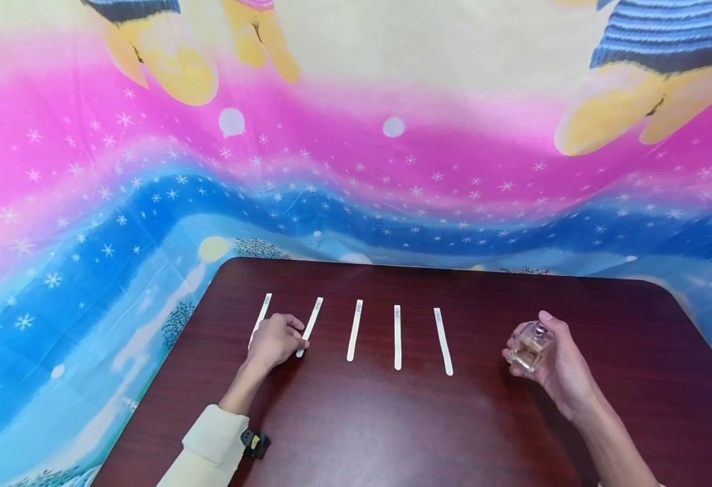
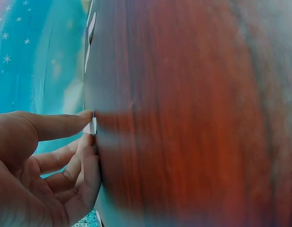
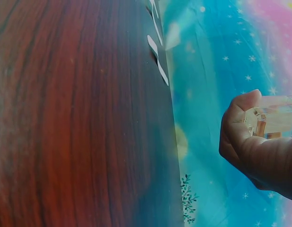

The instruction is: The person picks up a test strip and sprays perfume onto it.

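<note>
White paper, thin and narrow: five scent strips lie in a row on the dark reddish wooden table (image 1: 392,433), their long axes running away from me, and my left hand (image 1: 275,339) sits at the near end of the second strip from the left (image 1: 310,326), thumb and forefinger pinching that tip just at the tabletop. My right hand (image 1: 559,368) is well apart to the right, past the last strip, fingers curled round a small clear glass perfume bottle (image 1: 529,348) held off the table with its sprayer tilted leftwards toward the row.
</note>
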The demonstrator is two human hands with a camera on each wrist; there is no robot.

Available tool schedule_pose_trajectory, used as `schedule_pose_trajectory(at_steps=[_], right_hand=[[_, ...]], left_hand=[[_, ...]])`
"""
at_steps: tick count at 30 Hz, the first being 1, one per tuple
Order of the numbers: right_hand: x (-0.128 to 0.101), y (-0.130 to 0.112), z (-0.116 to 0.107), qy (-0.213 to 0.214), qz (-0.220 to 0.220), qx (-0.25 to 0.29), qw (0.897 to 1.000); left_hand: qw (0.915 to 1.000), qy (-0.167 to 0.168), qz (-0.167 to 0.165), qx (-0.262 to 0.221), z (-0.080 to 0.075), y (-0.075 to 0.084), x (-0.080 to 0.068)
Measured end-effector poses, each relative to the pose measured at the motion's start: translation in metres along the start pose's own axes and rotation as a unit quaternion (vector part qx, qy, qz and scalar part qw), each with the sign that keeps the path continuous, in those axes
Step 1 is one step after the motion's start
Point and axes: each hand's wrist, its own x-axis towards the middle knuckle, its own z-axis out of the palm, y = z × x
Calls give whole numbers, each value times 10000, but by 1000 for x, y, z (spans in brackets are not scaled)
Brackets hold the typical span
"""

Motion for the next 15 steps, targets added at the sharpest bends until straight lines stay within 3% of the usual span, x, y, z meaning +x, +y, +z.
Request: schedule_pose_trajectory(at_steps=[15], right_hand=[[1, 1, 1, 72, 10, 13, 10000]], left_hand=[[9995, -53, 277, -125, 4, 4, 0]])
